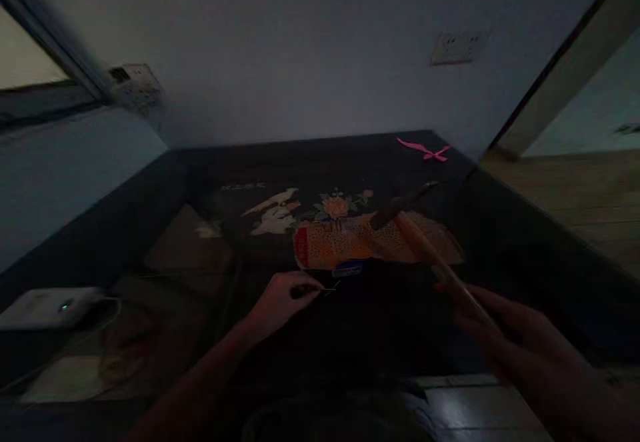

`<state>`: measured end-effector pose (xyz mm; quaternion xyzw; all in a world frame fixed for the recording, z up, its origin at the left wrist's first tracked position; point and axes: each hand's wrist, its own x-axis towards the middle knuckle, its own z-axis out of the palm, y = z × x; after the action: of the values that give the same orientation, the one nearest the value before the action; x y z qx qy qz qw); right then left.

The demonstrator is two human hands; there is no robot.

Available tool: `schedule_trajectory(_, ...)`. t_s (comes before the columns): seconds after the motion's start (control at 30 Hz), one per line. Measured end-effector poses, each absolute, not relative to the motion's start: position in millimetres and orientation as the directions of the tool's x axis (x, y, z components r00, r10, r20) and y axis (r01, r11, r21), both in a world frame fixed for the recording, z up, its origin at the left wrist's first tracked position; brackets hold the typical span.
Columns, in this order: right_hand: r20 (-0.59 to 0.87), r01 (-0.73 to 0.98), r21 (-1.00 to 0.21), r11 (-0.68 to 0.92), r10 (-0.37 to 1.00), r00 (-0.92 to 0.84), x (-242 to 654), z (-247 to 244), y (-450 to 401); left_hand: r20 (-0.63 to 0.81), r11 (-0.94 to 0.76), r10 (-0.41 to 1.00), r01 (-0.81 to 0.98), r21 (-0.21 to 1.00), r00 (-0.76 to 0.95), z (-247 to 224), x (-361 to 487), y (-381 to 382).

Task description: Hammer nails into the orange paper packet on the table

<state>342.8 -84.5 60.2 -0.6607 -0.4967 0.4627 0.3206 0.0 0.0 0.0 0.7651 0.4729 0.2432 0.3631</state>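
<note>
1 nail (329, 289), probably, between pinching left fingers (311, 281), hammer handle (423, 245) inside curled right fingers (503, 305).

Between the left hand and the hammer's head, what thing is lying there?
In the head view, the orange patterned packet lies between the left hand and the hammer's head, with a small blue packet at its near edge.

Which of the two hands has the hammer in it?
The right hand: it grips the hammer by its wooden handle. The left hand instead pinches a thin, pale sliver, too small to identify.
</note>
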Motion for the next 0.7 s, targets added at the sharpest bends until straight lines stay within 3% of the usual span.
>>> schedule_trajectory(0.37, -0.297, 0.388, -0.880, -0.274, 0.955, 0.000, 336.0, 60.0, -77.7, 0.145, -0.329, 0.898, 0.416, 0.848, 0.415, 13.4, 7.2, -11.4)
schedule_trajectory(0.57, -0.308, 0.381, -0.879, -0.288, 0.951, 0.010, 335.1, 59.6, -77.0, 0.400, -0.547, 0.819, 0.349, 0.761, 0.411, 44.0, 15.2, -29.2)
schedule_trajectory(0.7, -0.303, 0.374, -0.882, -0.288, 0.953, 0.020, 335.0, 59.3, -78.1, 0.460, -0.555, 0.826, 0.330, 0.764, 0.325, 66.5, 17.5, -24.8)
